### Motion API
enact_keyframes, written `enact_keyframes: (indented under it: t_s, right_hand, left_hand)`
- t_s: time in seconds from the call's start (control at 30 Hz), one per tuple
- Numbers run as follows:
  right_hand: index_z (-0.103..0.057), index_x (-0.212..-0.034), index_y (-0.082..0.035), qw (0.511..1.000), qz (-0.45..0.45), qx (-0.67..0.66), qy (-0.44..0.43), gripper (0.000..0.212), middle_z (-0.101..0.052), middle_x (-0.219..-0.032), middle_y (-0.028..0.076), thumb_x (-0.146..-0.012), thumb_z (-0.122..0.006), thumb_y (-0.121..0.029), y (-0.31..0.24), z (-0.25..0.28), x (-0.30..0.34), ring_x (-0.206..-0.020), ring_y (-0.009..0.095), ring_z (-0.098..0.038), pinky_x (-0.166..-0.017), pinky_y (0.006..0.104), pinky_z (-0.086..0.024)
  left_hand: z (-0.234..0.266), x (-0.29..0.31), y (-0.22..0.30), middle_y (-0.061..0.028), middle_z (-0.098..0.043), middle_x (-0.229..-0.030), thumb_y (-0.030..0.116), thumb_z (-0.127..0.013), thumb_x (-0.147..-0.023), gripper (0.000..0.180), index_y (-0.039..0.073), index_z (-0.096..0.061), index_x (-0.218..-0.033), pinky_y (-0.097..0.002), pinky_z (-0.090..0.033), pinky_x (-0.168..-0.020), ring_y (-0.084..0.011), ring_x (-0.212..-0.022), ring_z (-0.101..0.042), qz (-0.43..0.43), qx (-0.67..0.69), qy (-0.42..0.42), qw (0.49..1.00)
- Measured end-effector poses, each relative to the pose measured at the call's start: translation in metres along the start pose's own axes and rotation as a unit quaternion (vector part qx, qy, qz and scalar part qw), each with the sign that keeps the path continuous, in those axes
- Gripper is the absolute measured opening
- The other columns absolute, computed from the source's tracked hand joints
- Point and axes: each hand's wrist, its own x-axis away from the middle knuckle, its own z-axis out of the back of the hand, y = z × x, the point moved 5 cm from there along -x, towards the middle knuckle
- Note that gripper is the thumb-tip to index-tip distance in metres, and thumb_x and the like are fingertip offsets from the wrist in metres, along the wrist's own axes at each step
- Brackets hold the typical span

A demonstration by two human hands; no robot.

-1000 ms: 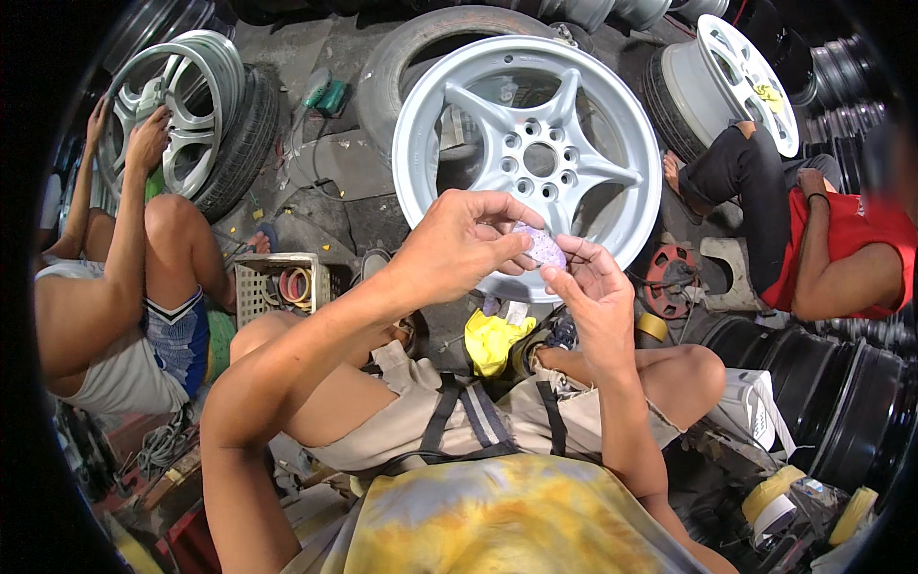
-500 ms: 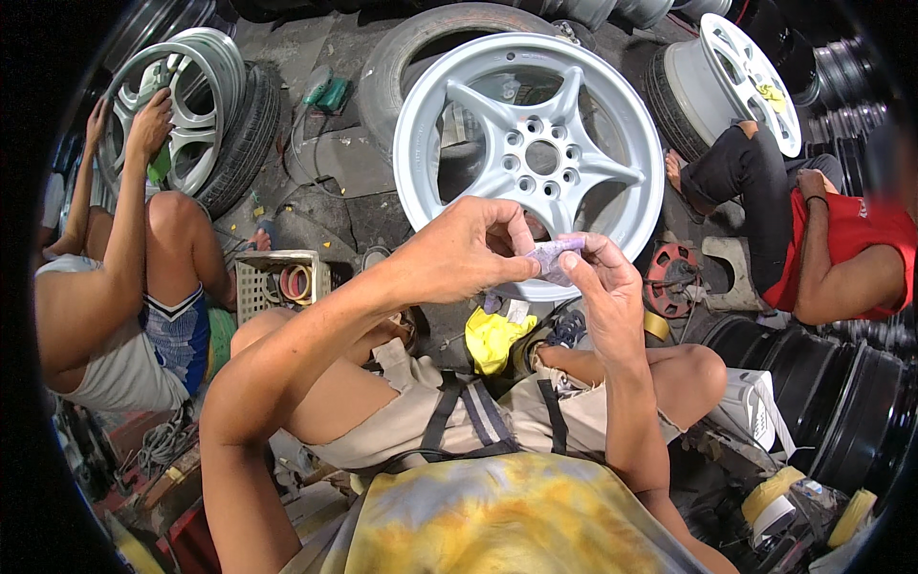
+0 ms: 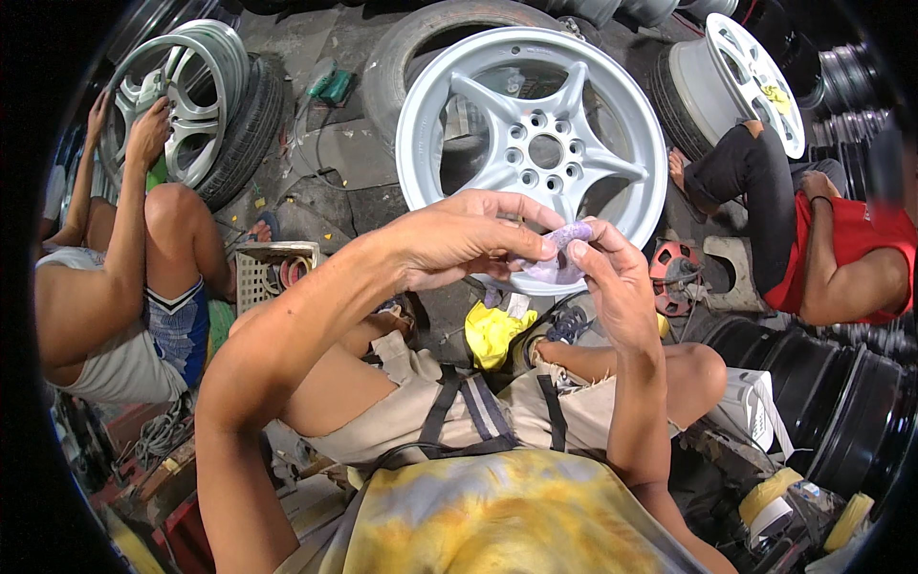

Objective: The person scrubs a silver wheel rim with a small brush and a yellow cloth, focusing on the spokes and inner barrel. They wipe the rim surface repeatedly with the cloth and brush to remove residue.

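Observation:
Between my two hands is a small creased piece of purple sandpaper [image 3: 557, 271]. My left hand [image 3: 473, 239] pinches its left side between thumb and fingers. On the right, my right hand [image 3: 617, 282] grips the other side, thumb in front and fingers curled behind. Just beyond both hands, a large pale-grey wheel rim [image 3: 601, 161] with several spokes and bolt holes leans back against a worn tyre [image 3: 380, 91]. My hands overlap its near edge in the picture. Whether they touch the rim, I cannot tell.
At left, a person [image 3: 143, 277] works on a silver rim [image 3: 215, 143]. Another in red [image 3: 851, 249] sits right, by a white-faced rim [image 3: 755, 96]. A yellow cloth [image 3: 497, 335] lies between my feet. Nearby are a beige crate [image 3: 258, 277], a red reel [image 3: 674, 273] and a green-cased tool [image 3: 333, 86].
My left fingers have spread and shifted over the sandpaper, which is now turned and opened out more. Both hands have moved slightly. The person at left has moved a hand at the silver rim.

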Motion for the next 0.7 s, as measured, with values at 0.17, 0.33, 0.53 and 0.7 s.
enact_keyframes:
  t_s: [0.17, 0.33, 0.53, 0.7]
  right_hand:
    - [-0.066, -0.107, -0.002, 1.000, 0.025, -0.007, 0.001, 0.012, -0.070, -0.094, 0.001, -0.101, -0.063, -0.011, 0.001, 0.004, 0.000, -0.087, 0.006, -0.063, -0.081, 0.0236, -0.050]
    - [-0.067, -0.106, -0.001, 1.000, 0.025, 0.007, 0.007, 0.011, -0.069, -0.094, 0.000, -0.099, -0.065, -0.009, -0.002, 0.003, 0.002, -0.086, 0.006, -0.063, -0.081, 0.0236, -0.050]
    - [-0.069, -0.106, 0.001, 0.996, 0.080, 0.027, 0.016, 0.013, -0.068, -0.097, 0.002, -0.098, -0.068, -0.009, -0.002, 0.001, -0.003, -0.089, 0.008, -0.063, -0.083, 0.0249, -0.050]
    - [-0.070, -0.104, 0.001, 0.984, 0.126, 0.116, 0.037, 0.012, -0.067, -0.100, 0.003, -0.095, -0.071, -0.007, -0.005, -0.010, -0.006, -0.090, 0.009, -0.063, -0.084, 0.0253, -0.050]
  left_hand:
    - [0.009, -0.003, 0.002, 0.0035, -0.071, -0.093, 0.016, -0.079, -0.089, 0.030, 0.006, -0.072, -0.116, -0.0209, -0.044, -0.066, -0.0019, -0.078, -0.058, 0.030, -0.025, -0.009, 0.999]
    - [0.015, -0.004, 0.006, 0.0034, -0.070, -0.087, 0.019, -0.079, -0.090, 0.022, 0.005, -0.075, -0.107, -0.0188, -0.041, -0.061, -0.0023, -0.070, -0.055, -0.037, -0.144, 0.009, 0.989]
    - [0.012, -0.004, 0.013, -0.0024, -0.071, -0.095, 0.014, -0.077, -0.091, 0.021, 0.000, -0.071, -0.106, -0.0223, -0.054, -0.076, -0.0067, -0.081, -0.064, -0.146, -0.206, 0.048, 0.966]
    - [0.006, 0.001, 0.016, -0.0076, -0.070, -0.107, 0.009, -0.074, -0.092, 0.027, -0.001, -0.066, -0.116, -0.0254, -0.056, -0.089, -0.0110, -0.094, -0.069, -0.196, -0.214, 0.064, 0.955]
